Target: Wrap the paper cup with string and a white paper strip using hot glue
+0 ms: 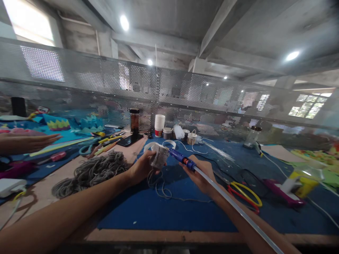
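Note:
My left hand [143, 165] is closed around a small cup wrapped in grey yarn [159, 157], tilted on its side above the blue mat. A loose tail of grey yarn [165, 192] hangs from it and trails across the mat. In my right hand [200, 173] is a blue hot glue gun [178, 155], its nozzle at the cup's edge; I cannot tell whether they touch. From its back end a long clear glue stick [233, 201] runs over my forearm. To the left of the cup lies a heap of grey yarn [100, 169].
At the back stand stacked paper cups [159, 123], several yarn-wrapped cups [192, 137] and a brown jar [134, 121]. Scissors with red and yellow handles [246, 195] lie right, near a purple tool [284, 192]. Another person's hand [29, 141] reaches in at left. A perforated metal panel [180, 95] borders the table.

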Demonstrator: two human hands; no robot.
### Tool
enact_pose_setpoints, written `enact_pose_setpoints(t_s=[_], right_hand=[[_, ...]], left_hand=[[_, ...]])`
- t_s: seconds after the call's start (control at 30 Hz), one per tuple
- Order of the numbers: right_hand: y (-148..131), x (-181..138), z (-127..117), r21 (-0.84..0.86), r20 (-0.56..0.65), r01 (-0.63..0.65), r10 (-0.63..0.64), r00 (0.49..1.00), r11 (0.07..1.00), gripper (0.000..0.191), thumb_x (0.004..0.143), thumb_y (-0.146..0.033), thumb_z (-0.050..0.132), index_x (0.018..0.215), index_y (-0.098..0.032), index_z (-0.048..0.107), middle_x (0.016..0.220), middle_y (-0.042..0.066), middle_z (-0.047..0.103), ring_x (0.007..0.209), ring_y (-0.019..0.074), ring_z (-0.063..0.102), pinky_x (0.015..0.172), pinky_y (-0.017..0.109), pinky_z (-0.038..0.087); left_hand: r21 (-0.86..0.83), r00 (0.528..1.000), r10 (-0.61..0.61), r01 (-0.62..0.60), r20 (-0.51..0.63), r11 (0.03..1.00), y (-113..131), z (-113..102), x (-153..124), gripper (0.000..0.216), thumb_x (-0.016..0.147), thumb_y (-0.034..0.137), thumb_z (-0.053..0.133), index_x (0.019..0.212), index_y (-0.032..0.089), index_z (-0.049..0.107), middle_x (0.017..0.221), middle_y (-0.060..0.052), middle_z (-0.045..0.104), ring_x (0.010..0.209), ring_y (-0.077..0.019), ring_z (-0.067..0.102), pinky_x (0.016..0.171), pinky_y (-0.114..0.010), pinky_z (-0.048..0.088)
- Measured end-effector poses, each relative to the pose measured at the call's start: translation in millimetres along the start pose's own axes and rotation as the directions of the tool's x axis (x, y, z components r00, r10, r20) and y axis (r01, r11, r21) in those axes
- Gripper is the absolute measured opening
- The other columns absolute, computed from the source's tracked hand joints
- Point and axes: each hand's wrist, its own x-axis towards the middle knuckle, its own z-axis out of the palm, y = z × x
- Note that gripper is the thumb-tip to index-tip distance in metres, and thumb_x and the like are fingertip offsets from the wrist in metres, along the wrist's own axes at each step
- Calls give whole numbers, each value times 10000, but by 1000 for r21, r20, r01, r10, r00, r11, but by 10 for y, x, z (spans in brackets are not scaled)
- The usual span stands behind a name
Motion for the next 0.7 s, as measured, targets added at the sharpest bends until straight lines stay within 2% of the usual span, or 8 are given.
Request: enact_pose_setpoints(t_s=[0.17,0.33,0.43,0.7], right_hand=[[-13,5,-10,-21,-1,-1,1,1000,1000,246,970,-413,519,813,-224,532,633,-28,569,504,117,504,513,208,313],[-4,9,-13,-46,-22,5,-6,1000,999,260,965,-420,529,796,-223,531,623,-29,570,494,117,504,507,214,307],[-2,12,-8,-35,-8,10,-10,1000,999,264,967,-422,520,793,-224,540,629,-25,579,500,117,508,509,210,315],[-23,10,-21,-24,2,-16,16,1000,1000,270,972,-434,513,799,-227,520,621,-30,549,502,121,492,502,207,309]], left_hand=[[5,999,-5,5,37,1000,-19,35,-13,399,879,430,574,1075,96,670,861,-140,744,593,-182,626,572,-274,483],[-20,1000,-18,18,9,1000,-10,-120,51,469,895,500,534,1103,106,678,912,-141,740,566,-174,627,522,-263,449],[-42,1000,2,-2,6,999,-7,-164,66,467,896,505,532,1096,111,685,906,-147,738,595,-184,632,552,-277,471],[-63,1000,-12,12,5,998,-14,-101,36,440,886,471,571,1076,94,694,883,-148,738,617,-177,626,562,-261,500]])
